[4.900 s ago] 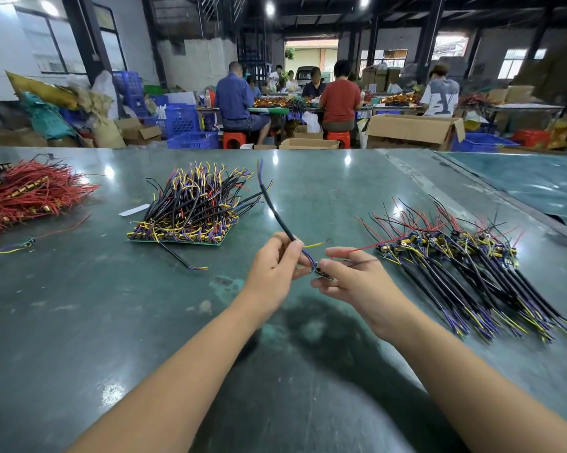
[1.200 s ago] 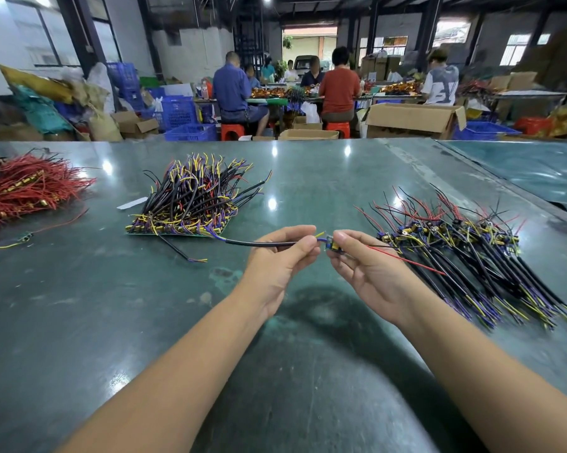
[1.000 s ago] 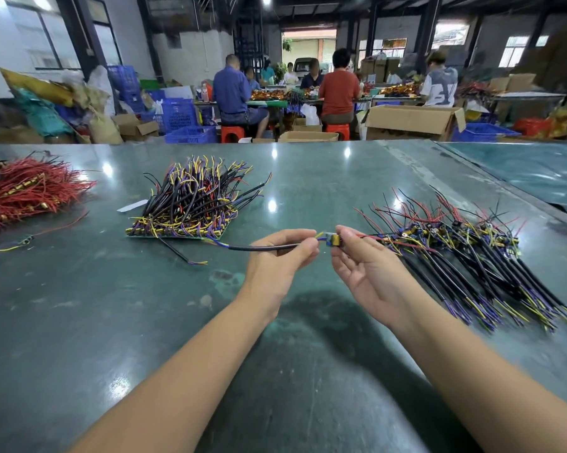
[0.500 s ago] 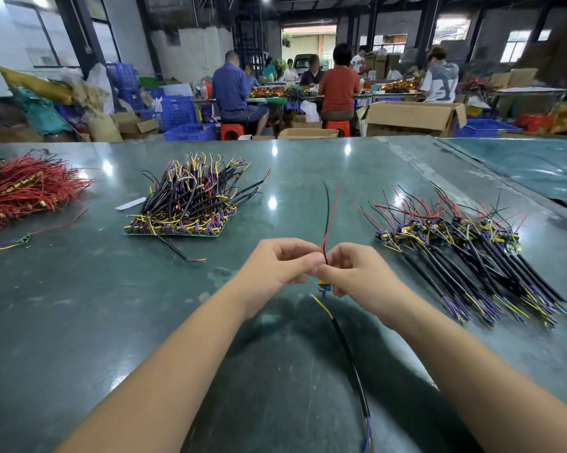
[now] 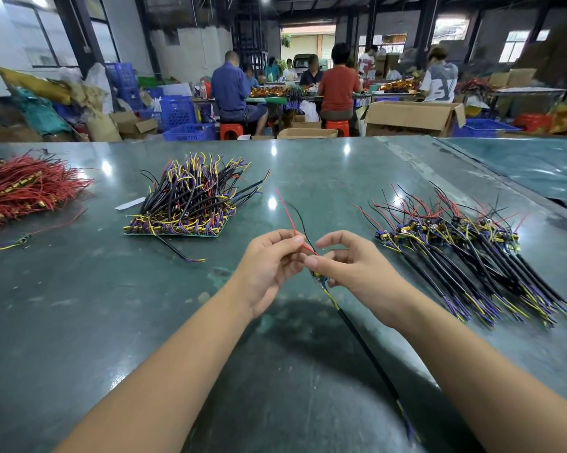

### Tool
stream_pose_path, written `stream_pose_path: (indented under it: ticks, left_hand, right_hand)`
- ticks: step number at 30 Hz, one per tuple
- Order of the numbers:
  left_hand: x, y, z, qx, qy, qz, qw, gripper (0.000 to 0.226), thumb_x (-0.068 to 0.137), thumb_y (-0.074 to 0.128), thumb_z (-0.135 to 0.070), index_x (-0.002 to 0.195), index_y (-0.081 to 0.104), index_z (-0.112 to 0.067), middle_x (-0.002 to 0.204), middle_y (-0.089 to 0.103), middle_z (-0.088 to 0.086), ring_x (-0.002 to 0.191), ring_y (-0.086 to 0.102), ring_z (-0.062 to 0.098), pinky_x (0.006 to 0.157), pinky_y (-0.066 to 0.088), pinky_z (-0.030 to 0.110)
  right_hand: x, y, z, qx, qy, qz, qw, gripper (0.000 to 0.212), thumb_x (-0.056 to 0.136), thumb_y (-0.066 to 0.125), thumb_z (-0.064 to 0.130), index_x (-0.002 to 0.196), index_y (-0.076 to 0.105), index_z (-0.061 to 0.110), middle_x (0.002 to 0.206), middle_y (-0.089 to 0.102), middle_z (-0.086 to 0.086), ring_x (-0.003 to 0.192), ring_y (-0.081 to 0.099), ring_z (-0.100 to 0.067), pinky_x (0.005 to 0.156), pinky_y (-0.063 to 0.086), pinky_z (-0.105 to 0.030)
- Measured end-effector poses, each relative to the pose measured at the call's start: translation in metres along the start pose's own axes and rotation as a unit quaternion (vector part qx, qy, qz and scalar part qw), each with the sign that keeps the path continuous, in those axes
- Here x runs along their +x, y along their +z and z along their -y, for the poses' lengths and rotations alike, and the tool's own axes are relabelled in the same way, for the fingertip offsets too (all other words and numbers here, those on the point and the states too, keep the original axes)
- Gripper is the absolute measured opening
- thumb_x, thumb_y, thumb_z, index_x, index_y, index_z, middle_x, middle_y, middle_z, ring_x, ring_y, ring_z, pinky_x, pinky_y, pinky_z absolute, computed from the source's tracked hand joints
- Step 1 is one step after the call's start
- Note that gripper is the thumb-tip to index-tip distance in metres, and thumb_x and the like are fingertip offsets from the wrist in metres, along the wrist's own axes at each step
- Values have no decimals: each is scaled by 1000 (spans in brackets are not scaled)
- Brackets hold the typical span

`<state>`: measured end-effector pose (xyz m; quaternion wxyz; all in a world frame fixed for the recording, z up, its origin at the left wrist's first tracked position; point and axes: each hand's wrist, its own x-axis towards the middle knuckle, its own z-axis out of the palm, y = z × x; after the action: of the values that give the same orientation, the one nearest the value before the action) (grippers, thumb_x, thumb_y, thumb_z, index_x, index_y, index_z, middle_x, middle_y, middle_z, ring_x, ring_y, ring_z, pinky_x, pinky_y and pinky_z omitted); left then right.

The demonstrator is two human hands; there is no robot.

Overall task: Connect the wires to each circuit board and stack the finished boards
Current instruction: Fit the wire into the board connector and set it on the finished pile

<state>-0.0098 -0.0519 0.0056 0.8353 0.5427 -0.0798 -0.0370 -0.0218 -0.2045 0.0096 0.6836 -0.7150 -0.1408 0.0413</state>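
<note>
- My left hand (image 5: 269,266) has its grip closed in a pinch on the thin red wire (image 5: 287,214), thumb against forefinger; I judge that holds the lead steady so its loose end stands up and away from the work.
- My right hand (image 5: 347,273) is curled, thumb tip pressed where the red and thin black wire (image 5: 300,220) meet just beside the left grip. The forefinger arches above, not touching. I take it as holding the small circuit board (image 5: 318,278), which shows just under the thumb, though the exact contact is hidden.
- The board hangs between both grips, above the surface (image 5: 79,305), not resting on it. Below it the thick black cable (image 5: 363,344) trails toward me, so its weight keeps the assembly vertical.
- Well left and beyond the left grip lies the stack of finished boards (image 5: 184,207), wires fanning upward from flat panels, likely so each new piece drops on top.
- To the right of the right grip lies the pile of cabled boards (image 5: 471,253), near for picking the next one.
- Far left sits a heap of red wires (image 5: 24,188).
- My judgement: the leads are being sorted before stacking.
</note>
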Motion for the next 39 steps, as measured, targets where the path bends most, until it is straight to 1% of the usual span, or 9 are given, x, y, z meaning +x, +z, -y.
stream_pose_path:
  ticks: [6,9,14,19,22,25,29,32,39]
  left_hand:
    - [-1,-5,-6,-72,23,43,996,14,88,52,-3,84,45,-14,77,71,12,64,68,14,63,55,20]
    - [-1,-8,-5,-23,22,71,997,21,74,64,-8,87,47,-14,75,66,6,65,66,13,67,54,22]
    - [-1,-12,-5,86,-42,85,992,26,71,76,-9,86,55,-13,67,58,-3,63,57,9,71,46,26]
    - [-4,-16,-10,82,-81,130,985,25,73,66,-10,96,55,-11,78,65,-2,69,63,8,63,48,20]
    - [-5,-17,-9,85,-90,157,980,22,77,63,-14,100,65,-14,81,68,-2,73,63,8,64,50,20]
    - [-5,-18,-9,82,-59,155,983,16,78,63,-11,85,75,-18,77,68,-1,73,63,8,69,52,19]
    - [-3,-21,-9,89,-35,134,986,9,73,75,-8,75,76,-17,76,70,3,73,66,12,75,55,23]
    - [-2,-22,-7,141,-15,124,982,7,71,78,-12,70,73,-18,71,68,3,68,63,12,71,54,23]
    - [-5,-16,-3,320,18,151,935,24,84,58,-30,60,61,-27,59,47,2,58,39,16,55,31,25]
  right_hand:
    - [1,-2,-3,40,-9,-7,999,26,83,70,12,103,53,14,68,58,1,62,52,-8,59,45,-18]
    - [1,-3,-3,27,-13,2,1000,30,81,72,11,103,52,14,67,62,2,60,53,-7,58,45,-16]
    - [0,-1,-9,-10,-8,35,999,37,79,74,7,103,47,14,68,62,-1,58,51,-9,58,42,-16]
    - [0,-3,-6,16,-15,34,999,37,79,73,7,104,47,13,63,63,5,59,52,-8,59,43,-15]
    - [-2,-4,-5,13,-14,45,999,34,79,73,9,99,46,15,66,65,1,57,51,-8,56,43,-16]
    - [-2,-5,-3,24,-10,42,999,36,79,73,10,97,42,15,66,67,2,54,48,-9,54,42,-16]
    - [-2,-5,-3,28,-8,55,998,38,78,74,10,98,41,15,66,67,3,58,49,-10,55,42,-16]
    - [-2,-4,-6,16,-5,65,998,39,79,74,9,98,41,15,67,66,0,65,48,-16,56,42,-17]
    - [-4,5,-13,-8,-12,85,996,39,79,74,6,96,39,13,72,59,-10,66,48,-17,62,38,-26]
